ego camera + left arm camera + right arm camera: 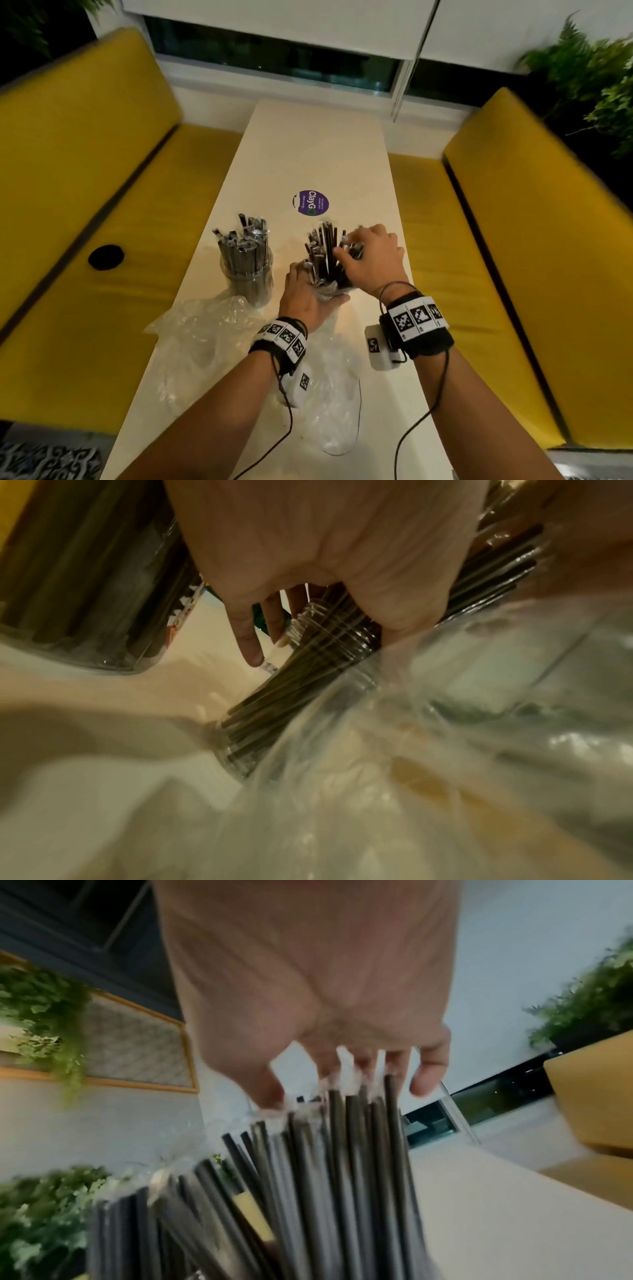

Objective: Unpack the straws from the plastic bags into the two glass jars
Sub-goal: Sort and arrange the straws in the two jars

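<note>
The left hand (305, 301) is wrapped round the neck of the right-hand glass jar (329, 647), palm against the glass and fingers (250, 642) curling round its far side, so the grip is closed on the jar rather than on any straw; the left wrist view shows the jar leaning, its base on the white table (308, 144) and its ribbed neck under the palm. The right hand (371, 260) sits on top of the black straws (323, 253) fanning out of that jar — its fingers (428, 1074) are spread and only lightly bent, the tips touching the straw ends from above. Whether any single straw is pinched between them cannot be told, since the right wrist view is blurred there. Left of this jar, just beside it and not touching, stands the second glass jar (246, 277), upright and packed with straws still in their clear wrappers (245, 240). Crumpled clear plastic bags (205, 329) lie on the near part of the table, under and around both forearms, one of them pressed up against the held jar in the left wrist view. A round purple sticker (311, 202) lies on the table farther off, beyond the jars. Yellow cushioned benches (102, 171) run along both sides of the table.
</note>
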The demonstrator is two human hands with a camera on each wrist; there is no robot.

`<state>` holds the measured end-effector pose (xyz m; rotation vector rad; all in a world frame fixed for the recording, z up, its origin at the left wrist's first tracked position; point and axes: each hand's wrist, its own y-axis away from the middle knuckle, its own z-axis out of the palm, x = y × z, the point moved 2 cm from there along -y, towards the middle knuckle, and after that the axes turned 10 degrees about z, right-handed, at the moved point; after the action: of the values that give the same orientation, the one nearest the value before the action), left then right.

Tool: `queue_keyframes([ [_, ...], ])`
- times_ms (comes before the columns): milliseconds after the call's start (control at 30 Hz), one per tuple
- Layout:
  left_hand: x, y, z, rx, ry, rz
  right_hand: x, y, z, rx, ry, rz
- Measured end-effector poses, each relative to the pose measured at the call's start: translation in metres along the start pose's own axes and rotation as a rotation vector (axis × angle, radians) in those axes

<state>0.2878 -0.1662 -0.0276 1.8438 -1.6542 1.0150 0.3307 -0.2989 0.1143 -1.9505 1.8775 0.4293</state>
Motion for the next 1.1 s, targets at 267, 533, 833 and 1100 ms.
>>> queue_keyframes([
  [267,-0.008,-0.008,0.015,-0.138,-0.129,-0.045,-0.034,-0.016,0.009,-0.302,-0.012,-0.231],
  [533,0.005,-0.011,0.001,-0.137,-0.381,0.118,-0.009,-0.011,-0.006,-0.037,-0.111,-0.071],
  [833,0.009,-0.002,-0.007,-0.173,-0.258,0.12,-0.004,0.032,-0.005,-0.304,-0.005,-0.174],
  [1100,0.005,0.001,-0.009,-0.073,-0.092,-0.013,0.005,0.031,-0.001,0.133,-0.136,-0.072],
])
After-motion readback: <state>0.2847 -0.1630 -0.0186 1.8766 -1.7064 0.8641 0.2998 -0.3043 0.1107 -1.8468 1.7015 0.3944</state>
